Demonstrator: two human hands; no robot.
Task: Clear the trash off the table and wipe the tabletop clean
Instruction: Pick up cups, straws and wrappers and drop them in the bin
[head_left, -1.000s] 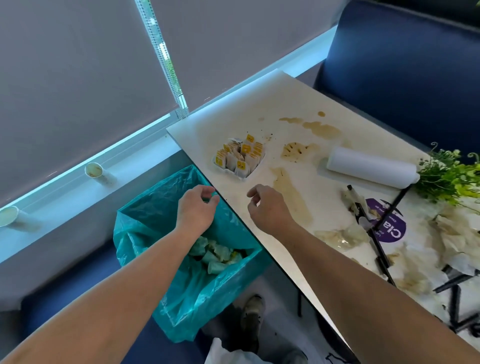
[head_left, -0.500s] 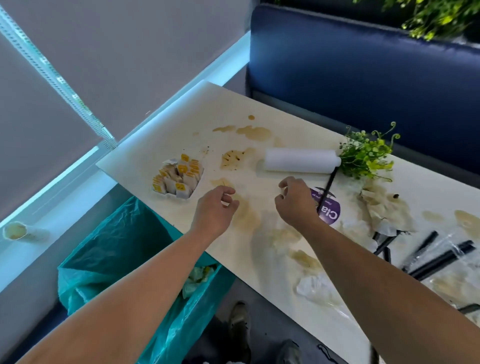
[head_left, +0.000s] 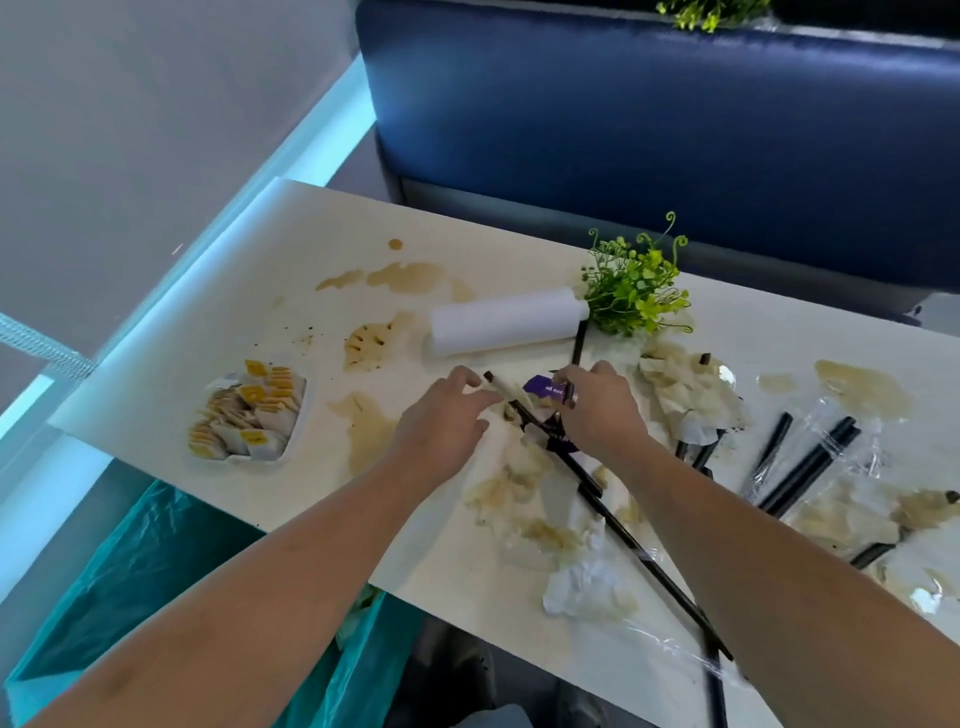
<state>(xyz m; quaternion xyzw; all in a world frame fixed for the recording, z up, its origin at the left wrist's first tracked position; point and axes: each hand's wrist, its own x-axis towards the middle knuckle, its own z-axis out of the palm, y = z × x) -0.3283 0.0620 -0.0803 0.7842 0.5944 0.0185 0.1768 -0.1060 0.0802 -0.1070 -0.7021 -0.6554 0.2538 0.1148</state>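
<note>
Table (head_left: 291, 244): pale, smooth rectangular top, blotched with dried brown stains (head_left: 410, 275) of ragged outline.

Left hand (head_left: 441, 421): palm down over the mess, fingers loosely curled, tips touching the pale paper-sleeved end of a long black straw (head_left: 597, 499). Could not tell whether it had a real grip.

Right hand (head_left: 597, 410): fingers bent down over a purple printed wrapper (head_left: 543, 387), a thin black stick showing by the fingertips. Pinch or mere touch, could not tell.

Trash lay mid-table, under and between both hands: soggy tissues (head_left: 524, 499), limp, wrinkled and tea-coloured, and a drier white wad (head_left: 587, 592) at the near edge. The long straw ran slantwise across them and out past the table edge.

To the right, short black straws (head_left: 810, 462), rigid and glossy, lay on crinkled clear film (head_left: 862, 452).

Paper towel roll (head_left: 506, 319): white matte cylinder on its side, just beyond the hands, one end against a frilly green plastic sprig (head_left: 634, 291).

Left part of the table: shallow white tray (head_left: 298, 431) packed with small yellow-and-white sachets.

Below the table's left end, a teal bin bag (head_left: 156, 571), thin and creased, mouth open. Padded blue bench (head_left: 649, 130) behind
</note>
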